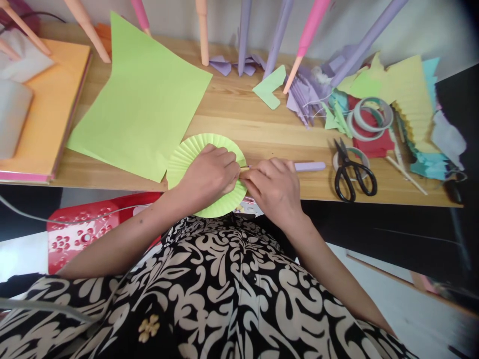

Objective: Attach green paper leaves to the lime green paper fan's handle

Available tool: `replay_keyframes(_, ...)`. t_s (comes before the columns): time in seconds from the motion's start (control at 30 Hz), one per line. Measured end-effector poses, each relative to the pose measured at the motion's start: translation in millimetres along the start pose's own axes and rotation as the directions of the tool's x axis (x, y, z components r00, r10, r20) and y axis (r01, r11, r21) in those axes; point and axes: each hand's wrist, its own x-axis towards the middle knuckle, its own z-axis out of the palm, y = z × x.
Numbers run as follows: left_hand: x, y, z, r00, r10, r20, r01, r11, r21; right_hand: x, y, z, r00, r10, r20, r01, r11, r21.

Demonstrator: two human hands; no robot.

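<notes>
A round lime-green pleated paper rosette [183, 164] is held at the table's front edge, partly over my lap. My left hand [213, 172] lies across it with curled fingers, gripping it near its right side. Against that same right edge, my right hand [275, 187] is closed, thumb and fingers pinched where the two hands meet. The exact spot of the pinch is hidden by the fingers. A slim lilac stick [310, 166] shows beyond my right hand; whether the hand touches it I cannot tell. Left of the rosette lies a large lime-green paper sheet [145, 94].
Black-handled scissors [352, 172] rest over a tape roll at the right front. Behind them are more tape rolls [372, 117] and paper scraps [407, 99]. Pink, peach and lilac paper tubes [277, 37] lean along the wall. An orange paper stack [67, 99] sits at left.
</notes>
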Motion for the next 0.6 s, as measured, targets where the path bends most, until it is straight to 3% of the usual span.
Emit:
replay_keyframes(0.23,0,-1,4.6,1.0,0.005,-0.016,-0.005,1.0,0.029,3,-1,10,0.999,-0.031,0.029,0.033,0.995,-0.094)
replay_keyframes(0.6,-1,-5,9.5,1.0,-0.007,-0.002,0.007,1.0,-0.003,-6,16,8,0.999,0.004,0.038,-0.003,1.0,-0.025)
